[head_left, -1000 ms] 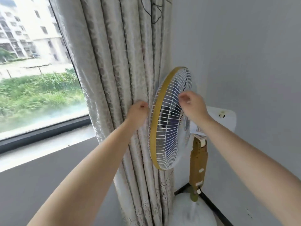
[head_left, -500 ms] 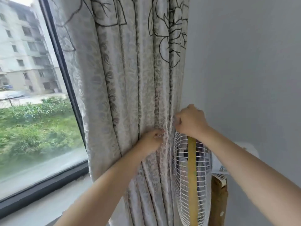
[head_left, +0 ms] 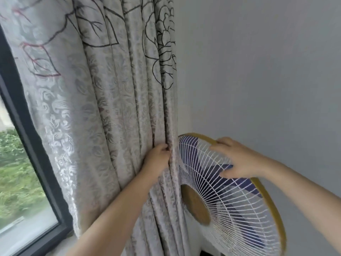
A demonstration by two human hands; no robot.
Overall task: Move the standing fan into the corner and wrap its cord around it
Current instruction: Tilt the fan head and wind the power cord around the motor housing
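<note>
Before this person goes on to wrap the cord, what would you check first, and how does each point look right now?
1. Fan in the corner: ok. The fan head sits between the curtain and the wall.
2. Curtain clear of the grille: not ok. Its edge lies against the grille, held bunched by the left hand.
3. Fan steadied: ok. The right hand rests flat on the upper grille.
4. Blades stopped: ok. The blue blades show sharp through the wires.
5. Cord located: cannot tell. No cord or plug is in view.
6. Base standing flat: cannot tell. Pole and base are out of frame.
</note>
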